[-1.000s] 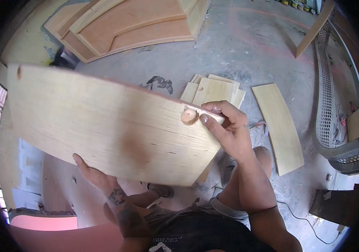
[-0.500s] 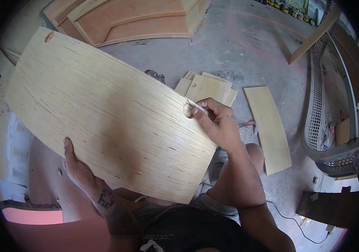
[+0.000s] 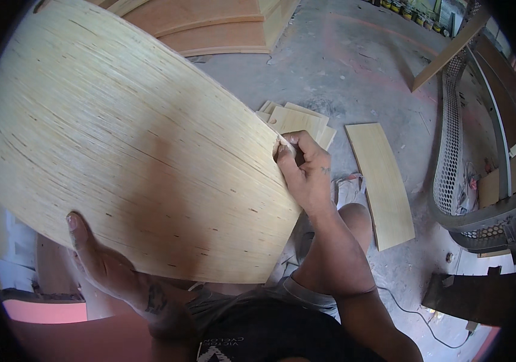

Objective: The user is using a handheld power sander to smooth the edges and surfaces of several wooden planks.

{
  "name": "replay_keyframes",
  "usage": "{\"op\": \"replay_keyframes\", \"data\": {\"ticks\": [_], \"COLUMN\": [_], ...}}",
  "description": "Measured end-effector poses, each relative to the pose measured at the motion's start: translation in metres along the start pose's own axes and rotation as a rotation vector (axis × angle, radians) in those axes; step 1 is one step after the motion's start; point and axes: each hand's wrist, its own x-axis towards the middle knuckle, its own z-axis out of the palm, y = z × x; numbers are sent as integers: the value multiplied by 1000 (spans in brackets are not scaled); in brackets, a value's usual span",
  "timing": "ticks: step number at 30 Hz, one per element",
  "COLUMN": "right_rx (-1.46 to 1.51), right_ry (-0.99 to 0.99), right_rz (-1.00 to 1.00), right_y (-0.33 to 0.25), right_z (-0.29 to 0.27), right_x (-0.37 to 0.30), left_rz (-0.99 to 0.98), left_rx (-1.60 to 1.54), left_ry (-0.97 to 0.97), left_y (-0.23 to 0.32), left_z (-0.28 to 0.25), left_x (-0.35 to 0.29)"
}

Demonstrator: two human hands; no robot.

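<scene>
A large, pale plywood panel [image 3: 137, 120] with streaked grain is tilted across my lap, filling the left and centre. My left hand [image 3: 106, 265] grips its lower edge, thumb on the face and the other fingers hidden beneath. At the panel's far edge, my right hand [image 3: 309, 172] pinches the rim beside a round recess [image 3: 276, 148]. The thumb lies by the recess and the fingers curl over the edge. Whether anything small is between those fingers, I cannot make out. Another round recess [image 3: 39, 6] shows at the panel's upper left corner.
Several smaller boards [image 3: 300, 120] lie stacked on the floor beyond my right hand. One long board [image 3: 381, 187] lies to their right. Farther right stands a curved, perforated metal frame [image 3: 449, 163], with a cable [image 3: 417, 314] nearer me. Wooden framework [image 3: 215, 36] stands at the back.
The panel has come up closer and shifted left, its upper left corner rising toward the picture's rim. My left hand has moved left with it. My right hand stays at the recess.
</scene>
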Motion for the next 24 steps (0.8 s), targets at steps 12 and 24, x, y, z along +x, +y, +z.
{"op": "replay_keyframes", "data": {"ticks": [12,24], "right_rx": [156,153], "right_ry": [106,152], "right_rz": [-2,-49], "right_y": [3,5], "right_z": [-4,-8], "right_x": [1,0], "left_rz": [120,88], "left_rx": [47,57], "left_ry": [55,9], "left_y": [13,11], "left_z": [17,14], "left_x": [-11,-9]}}
